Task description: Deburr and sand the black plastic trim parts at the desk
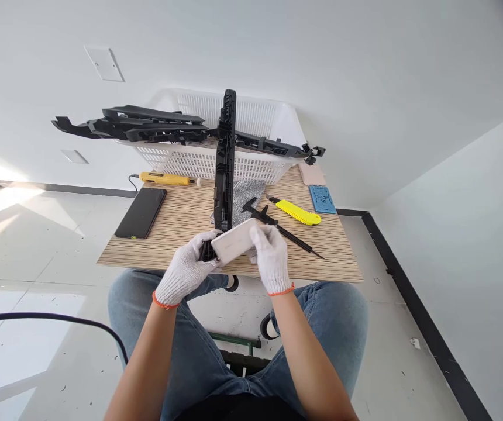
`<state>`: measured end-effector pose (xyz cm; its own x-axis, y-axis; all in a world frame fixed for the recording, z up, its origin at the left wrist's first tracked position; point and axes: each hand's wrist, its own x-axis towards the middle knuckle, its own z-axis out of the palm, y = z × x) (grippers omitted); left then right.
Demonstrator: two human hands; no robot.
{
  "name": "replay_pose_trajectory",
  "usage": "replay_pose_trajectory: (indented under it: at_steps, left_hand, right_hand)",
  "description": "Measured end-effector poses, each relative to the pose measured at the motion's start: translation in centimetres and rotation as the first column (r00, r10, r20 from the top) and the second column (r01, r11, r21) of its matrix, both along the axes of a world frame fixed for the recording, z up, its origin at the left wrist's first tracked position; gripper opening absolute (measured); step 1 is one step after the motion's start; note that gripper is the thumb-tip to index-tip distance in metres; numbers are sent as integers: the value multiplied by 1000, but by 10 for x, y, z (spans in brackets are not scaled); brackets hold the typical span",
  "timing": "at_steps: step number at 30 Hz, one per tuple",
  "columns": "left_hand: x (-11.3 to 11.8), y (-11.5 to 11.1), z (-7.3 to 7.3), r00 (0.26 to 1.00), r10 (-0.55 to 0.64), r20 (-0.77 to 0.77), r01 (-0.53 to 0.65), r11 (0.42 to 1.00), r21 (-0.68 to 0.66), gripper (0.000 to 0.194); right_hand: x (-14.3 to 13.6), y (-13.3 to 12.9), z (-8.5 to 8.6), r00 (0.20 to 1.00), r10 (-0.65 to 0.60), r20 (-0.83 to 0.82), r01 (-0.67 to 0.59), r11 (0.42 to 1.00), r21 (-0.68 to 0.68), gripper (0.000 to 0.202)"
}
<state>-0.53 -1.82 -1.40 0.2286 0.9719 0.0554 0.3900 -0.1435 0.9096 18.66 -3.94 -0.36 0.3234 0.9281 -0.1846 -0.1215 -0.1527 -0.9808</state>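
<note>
above denim-clad knees (343,316), the gloved left hand (185,272) is closed around the near end of a long black plastic strip (224,169), while the gloved right hand (272,257) pinches a flat white block (234,242) whose left end lies by the left fingers; whether block and strip touch, i cannot tell. the strip stretches away over the striped table (181,228), past a dark phone (141,213), black calipers (294,237), a yellow cutter (299,212) and grey cloth (248,192); farther off, more black parts (146,124) lie across a white basket (168,159)
</note>
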Motion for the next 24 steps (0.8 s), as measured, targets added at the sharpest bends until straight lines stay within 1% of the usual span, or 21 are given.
replay_pose_trajectory:
  at_steps: [1, 2, 4, 5, 6, 8, 9, 12, 13, 14, 16, 17, 18, 20, 21, 22, 24]
  left_hand:
    - [0, 0, 0, 1000, 5, -11, -5, 1000, -8, 55]
    - [0, 0, 1, 1000, -1, -6, 1, 1000, -8, 56]
    - [0, 0, 1, 999, -26, 28, 26, 1000, 8, 57]
    - [0, 0, 1, 999, -29, 41, 28, 999, 17, 56]
    - [0, 0, 0, 999, -24, 41, 23, 1000, 21, 56]
    - [0, 0, 0, 1000, 0, 11, 0, 1000, 17, 54]
    - [0, 0, 1, 1000, 2, 4, -2, 1000, 16, 54]
    - [0, 0, 2, 999, -29, 43, 28, 999, 29, 56]
    - [1, 0, 3, 998, -29, 47, 27, 999, 29, 56]
    - [1, 0, 3, 999, -20, 38, 19, 1000, 23, 55]
    - [1, 0, 3, 1000, 8, 3, -8, 1000, 9, 52]
    - [1, 0, 3, 1000, 11, 0, -11, 1000, 6, 52]
    - [1, 0, 2, 1000, 2, 15, -2, 1000, 6, 52]
    - [1, 0, 2, 998, -23, 60, 22, 1000, 12, 54]
    - [1, 0, 2, 997, -25, 69, 24, 1000, 11, 55]
    - [1, 0, 1, 998, -18, 64, 18, 1000, 5, 55]
    - [1, -1, 2, 1000, 8, 26, -7, 1000, -18, 54]
  right_hand:
    - [0, 0, 0, 1000, -27, -11, 27, 1000, -7, 48]
    - [0, 0, 0, 1000, 8, 1, -8, 1000, -2, 48]
    - [1, 0, -1, 989, 138, 50, -140, 990, 26, 46]
    - [1, 0, -2, 985, 162, 57, -164, 986, 32, 45]
    - [1, 0, -2, 990, 135, 41, -136, 990, 30, 45]
    - [1, 0, -2, 1000, 19, -12, -19, 1000, 11, 46]
    - [2, 0, -2, 1000, 10, -17, -9, 1000, 5, 46]
    - [2, 1, 0, 982, 185, 43, -185, 983, 15, 41]
    - [2, 1, 0, 980, 195, 42, -196, 981, 16, 41]
    - [2, 1, 0, 988, 156, 16, -157, 988, 12, 42]
    - [3, 2, 0, 998, 25, -55, -25, 1000, 0, 46]
    - [4, 3, 0, 998, 14, -66, -14, 1000, 1, 47]
    - [4, 3, 0, 997, 60, -52, -59, 998, 12, 47]
    - [4, 3, -1, 979, 205, 12, -205, 978, 44, 43]
    - [5, 4, -1, 973, 231, 25, -232, 971, 49, 41]
    - [5, 4, -1, 978, 207, 10, -208, 977, 47, 41]
    - [4, 4, 0, 995, 72, -63, -71, 997, 18, 43]
